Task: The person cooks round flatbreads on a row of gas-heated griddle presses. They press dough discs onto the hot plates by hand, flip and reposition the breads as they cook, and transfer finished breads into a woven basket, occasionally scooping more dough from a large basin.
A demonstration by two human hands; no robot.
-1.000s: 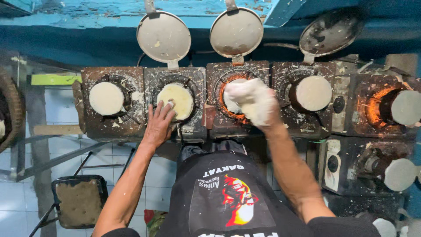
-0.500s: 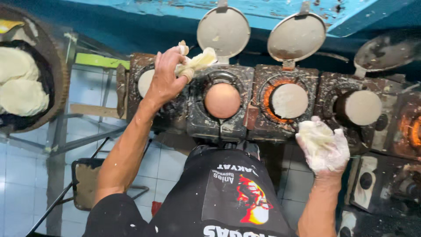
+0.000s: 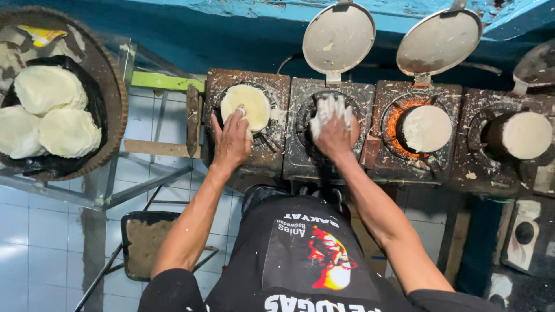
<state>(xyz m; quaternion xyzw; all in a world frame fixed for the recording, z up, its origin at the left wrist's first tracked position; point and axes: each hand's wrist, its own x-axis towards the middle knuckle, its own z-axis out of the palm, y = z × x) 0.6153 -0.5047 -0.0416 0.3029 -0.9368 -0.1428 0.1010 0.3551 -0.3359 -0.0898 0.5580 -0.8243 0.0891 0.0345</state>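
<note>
Pressing soft, tearable flatbread (image 3: 245,107) left of centre: left hand (image 3: 231,141) fingers spread flat; batter-coated right hand (image 3: 334,130) splayed, empty; lift by edge.

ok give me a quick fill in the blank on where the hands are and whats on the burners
The left hand touches the pale round cake on the ____ most burner.
The batter-coated right hand rests over the burner under a lid that stands ____.
The woven basket at the left holds ____ pale cakes.

Missing: left; open; three
</note>
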